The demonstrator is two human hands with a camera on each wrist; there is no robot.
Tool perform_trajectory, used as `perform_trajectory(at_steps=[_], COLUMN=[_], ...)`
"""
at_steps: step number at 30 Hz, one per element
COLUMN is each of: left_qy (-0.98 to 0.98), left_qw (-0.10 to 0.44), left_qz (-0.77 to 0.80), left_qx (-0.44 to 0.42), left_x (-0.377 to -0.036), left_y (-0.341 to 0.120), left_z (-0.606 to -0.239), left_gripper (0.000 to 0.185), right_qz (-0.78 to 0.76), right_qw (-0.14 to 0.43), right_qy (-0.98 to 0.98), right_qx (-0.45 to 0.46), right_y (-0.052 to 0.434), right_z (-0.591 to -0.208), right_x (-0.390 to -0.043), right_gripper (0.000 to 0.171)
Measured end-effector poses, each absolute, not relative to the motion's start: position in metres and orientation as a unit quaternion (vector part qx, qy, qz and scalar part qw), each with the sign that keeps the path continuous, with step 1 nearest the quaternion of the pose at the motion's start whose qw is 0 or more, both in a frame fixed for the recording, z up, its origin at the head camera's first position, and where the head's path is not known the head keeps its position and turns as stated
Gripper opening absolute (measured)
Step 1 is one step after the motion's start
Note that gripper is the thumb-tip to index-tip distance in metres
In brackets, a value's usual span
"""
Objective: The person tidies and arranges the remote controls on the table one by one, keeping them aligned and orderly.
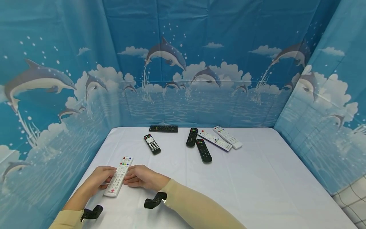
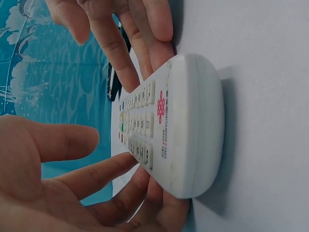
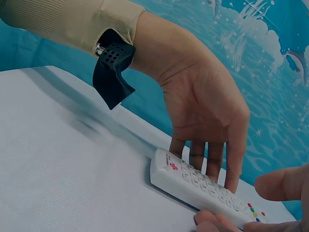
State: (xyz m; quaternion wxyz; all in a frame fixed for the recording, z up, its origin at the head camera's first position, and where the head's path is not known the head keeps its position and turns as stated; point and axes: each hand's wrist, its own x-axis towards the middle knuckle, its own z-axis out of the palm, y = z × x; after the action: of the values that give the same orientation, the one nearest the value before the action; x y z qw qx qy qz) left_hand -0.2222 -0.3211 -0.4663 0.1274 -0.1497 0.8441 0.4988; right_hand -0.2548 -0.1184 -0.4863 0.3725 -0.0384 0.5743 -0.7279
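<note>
**White remote (image 1: 118,178) between left hand (image 1: 98,178) and right hand (image 1: 144,178)**

At the frame's lower left, the remote lies face up, its long axis running away, leaning rightward. Fingers uncurled, the hands touch its opposite long edges; neither is clearly nearer. Whether it sits slightly raised off the surface (image 1: 257,184), I cannot tell. Beyond, mid-frame, lie six other remotes (image 1: 204,151).

Curtain (image 1: 228,19): blue, printed with leaping dolphins
Desk (image 1: 271,178): white-covered
Far-edge remote (image 1: 163,128): black, lying crosswise
Two white remotes (image 1: 215,140): right of two black remotes (image 1: 192,137)
</note>
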Motion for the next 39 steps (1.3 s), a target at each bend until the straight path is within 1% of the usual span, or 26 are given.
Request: perform_trajectory(at_steps=[5,11,15,20,28,34,39], left_qy=[0.847,0.861,0.869,0.866,0.805,0.763,0.716], left_qw=[0.133,0.130,0.100,0.058,0.019,0.026,0.046], left_qz=[0.493,0.476,0.469,0.481,0.579,0.634,0.680], left_qx=[-0.145,-0.123,-0.122,-0.126,-0.128,-0.124,-0.151], left_x=[-0.223,-0.226,-0.233,-0.244,-0.264,-0.295,-0.315], left_y=[-0.322,-0.322,-0.318,-0.309,-0.283,-0.259,-0.246], left_z=[-0.462,-0.442,-0.429,-0.416,-0.401,-0.388,-0.381], left_gripper=[0.051,0.053,0.052,0.049,0.049,0.052,0.055], right_qz=[-0.712,-0.661,-0.632,-0.604,-0.558,-0.530,-0.534], right_qw=[0.371,0.358,0.336,0.312,0.270,0.239,0.231], right_qy=[0.594,0.654,0.689,0.721,0.770,0.799,0.804], right_qx=[-0.044,-0.085,-0.117,-0.133,-0.151,-0.153,-0.124], right_y=[-0.117,-0.113,-0.109,-0.104,-0.091,-0.078,-0.070], right_z=[-0.476,-0.446,-0.427,-0.405,-0.381,-0.367,-0.365], right_x=[-0.255,-0.263,-0.272,-0.287,-0.319,-0.345,-0.363], right_gripper=[0.058,0.058,0.056,0.046,0.042,0.045,0.048])
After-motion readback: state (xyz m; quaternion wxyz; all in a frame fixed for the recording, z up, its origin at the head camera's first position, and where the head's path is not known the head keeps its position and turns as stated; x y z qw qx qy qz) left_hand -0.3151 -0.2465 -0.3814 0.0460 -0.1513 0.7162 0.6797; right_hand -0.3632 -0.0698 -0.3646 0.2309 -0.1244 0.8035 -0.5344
